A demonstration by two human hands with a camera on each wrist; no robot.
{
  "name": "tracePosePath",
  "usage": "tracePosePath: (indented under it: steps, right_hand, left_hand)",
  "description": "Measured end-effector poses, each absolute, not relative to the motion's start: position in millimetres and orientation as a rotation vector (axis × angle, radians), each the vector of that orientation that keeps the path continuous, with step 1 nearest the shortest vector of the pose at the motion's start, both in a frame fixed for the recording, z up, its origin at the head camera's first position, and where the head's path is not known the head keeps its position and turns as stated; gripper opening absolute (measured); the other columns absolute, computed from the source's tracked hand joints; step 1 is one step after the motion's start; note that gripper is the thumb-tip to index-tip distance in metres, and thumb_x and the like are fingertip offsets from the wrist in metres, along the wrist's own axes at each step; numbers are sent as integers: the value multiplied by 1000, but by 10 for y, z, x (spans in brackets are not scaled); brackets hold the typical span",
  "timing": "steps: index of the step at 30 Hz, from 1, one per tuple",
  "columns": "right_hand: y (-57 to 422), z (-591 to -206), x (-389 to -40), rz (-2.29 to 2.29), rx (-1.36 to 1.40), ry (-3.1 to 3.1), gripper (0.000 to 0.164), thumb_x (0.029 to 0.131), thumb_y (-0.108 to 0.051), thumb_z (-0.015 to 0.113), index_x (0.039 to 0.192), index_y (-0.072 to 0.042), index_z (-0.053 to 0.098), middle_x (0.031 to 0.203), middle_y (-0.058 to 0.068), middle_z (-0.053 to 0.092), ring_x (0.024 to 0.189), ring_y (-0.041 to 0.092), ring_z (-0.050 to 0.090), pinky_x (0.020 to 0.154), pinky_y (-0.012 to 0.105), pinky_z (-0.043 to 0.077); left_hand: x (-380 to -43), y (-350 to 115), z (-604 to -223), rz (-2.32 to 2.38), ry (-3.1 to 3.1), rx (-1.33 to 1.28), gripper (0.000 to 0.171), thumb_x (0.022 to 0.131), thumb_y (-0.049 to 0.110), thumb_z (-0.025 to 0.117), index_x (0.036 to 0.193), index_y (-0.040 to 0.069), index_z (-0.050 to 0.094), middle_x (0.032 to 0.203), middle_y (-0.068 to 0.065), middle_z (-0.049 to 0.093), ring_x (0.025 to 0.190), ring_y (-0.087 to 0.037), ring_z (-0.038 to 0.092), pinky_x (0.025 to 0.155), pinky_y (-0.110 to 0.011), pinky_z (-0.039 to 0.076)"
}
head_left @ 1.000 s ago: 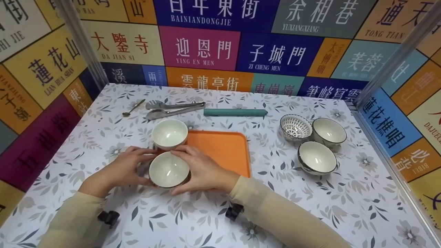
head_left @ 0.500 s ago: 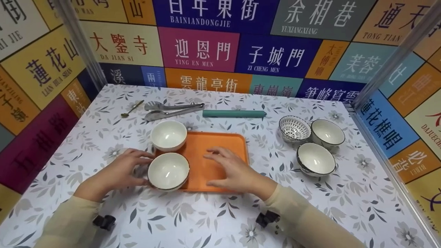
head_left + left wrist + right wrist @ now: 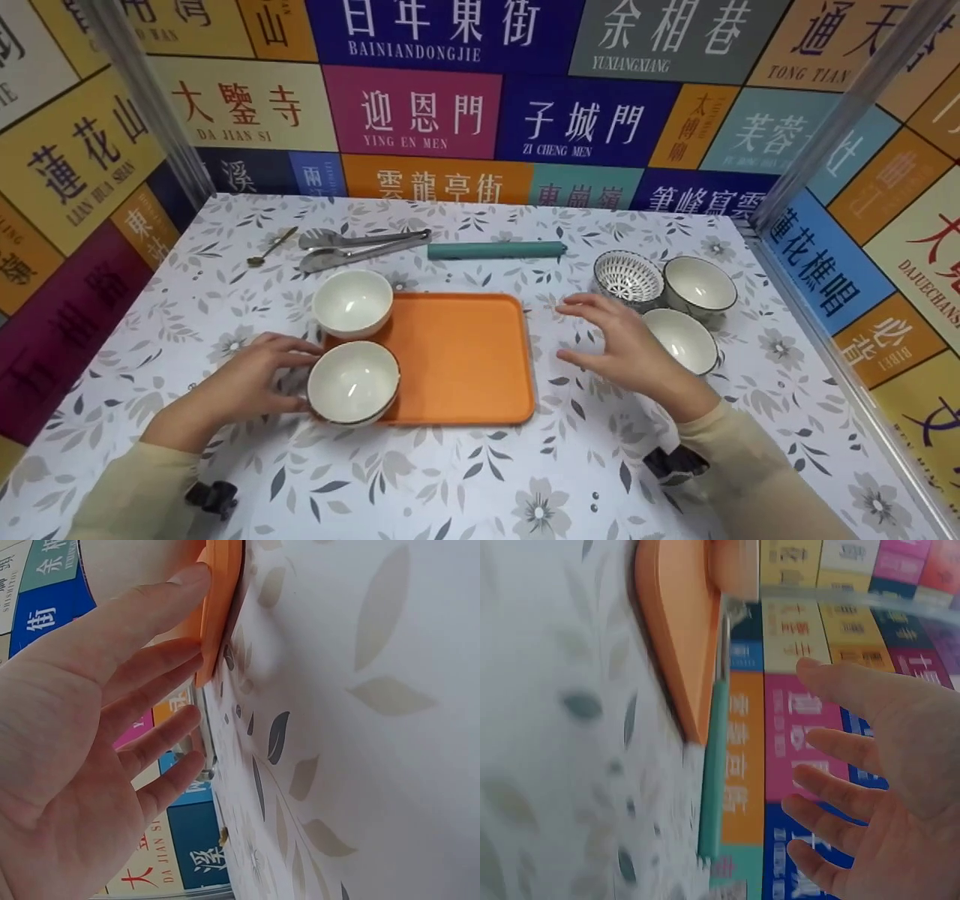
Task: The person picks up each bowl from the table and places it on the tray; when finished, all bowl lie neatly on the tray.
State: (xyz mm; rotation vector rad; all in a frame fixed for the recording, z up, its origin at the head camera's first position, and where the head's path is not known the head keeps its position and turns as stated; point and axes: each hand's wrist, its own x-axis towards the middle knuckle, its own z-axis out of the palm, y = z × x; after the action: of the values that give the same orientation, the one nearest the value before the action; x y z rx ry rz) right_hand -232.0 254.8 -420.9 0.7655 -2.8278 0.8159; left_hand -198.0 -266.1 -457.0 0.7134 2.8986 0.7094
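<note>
Two white bowls, a front one [image 3: 352, 382] and a back one [image 3: 352, 304], stand on the left part of an orange tray [image 3: 465, 360]. Close at the left side of the front bowl is my left hand [image 3: 244, 382], its fingers relaxed. The left wrist view has its thumb and fingertips right at the tray's edge [image 3: 223, 600]. My right hand [image 3: 626, 349] holds nothing, fingers spread, between the tray and three bowls on the right. It overlaps the nearest of them, a dark-rimmed bowl [image 3: 686, 341]. Behind are a black-and-white patterned bowl [image 3: 626, 279] and another dark-rimmed bowl [image 3: 701, 285].
Along the back of the table lie a small gold spoon [image 3: 271, 247], metal tongs [image 3: 364, 247] and a teal stick-like object [image 3: 496, 250]. A flowered cloth covers the table. Sign-printed panels [image 3: 420, 112] enclose the back and sides.
My right hand has let go of the front bowl on the tray and moved right across the tray to the bowls there. My left hand has stayed beside the front bowl.
</note>
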Motion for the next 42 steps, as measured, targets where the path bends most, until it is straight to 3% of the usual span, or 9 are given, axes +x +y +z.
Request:
tracePosePath:
  steps: [6, 16, 30, 42]
  right_hand:
    - [3035, -4192, -2403, 758, 650, -2930, 69, 83, -36, 87, 144, -14, 61, 154, 11, 50, 145, 37, 41, 120, 64, 28]
    - [3623, -4184, -2455, 669, 610, -2956, 89, 73, -49, 91, 145, -9, 57, 152, 20, 48, 141, 47, 41, 115, 70, 29]
    - [3944, -4164, -2347, 588, 542, -3069, 108, 65, -58, 93, 152, -11, 50, 152, 22, 46, 139, 47, 42, 111, 73, 34]
    - [4017, -4247, -2352, 578, 450, -3099, 119, 60, -60, 95, 152, -2, 46, 146, 25, 49, 132, 46, 48, 107, 71, 41]
  left_hand:
    - [-1971, -2677, -4563, 689, 2880, 658, 62, 71, 23, 93, 128, 11, 74, 138, -5, 65, 133, -35, 50, 108, -67, 42]
    - [-1963, -2680, -4563, 677, 2884, 680, 62, 71, 22, 92, 129, 11, 73, 139, -6, 65, 132, -37, 51, 108, -69, 39]
    - [-1974, -2635, -4511, 605, 2895, 701, 61, 73, 24, 93, 129, 10, 73, 138, -7, 65, 132, -38, 51, 106, -71, 39]
    - [-1981, -2601, -4502, 585, 2875, 636, 62, 73, 23, 92, 130, 10, 72, 140, -7, 64, 135, -38, 49, 109, -71, 36]
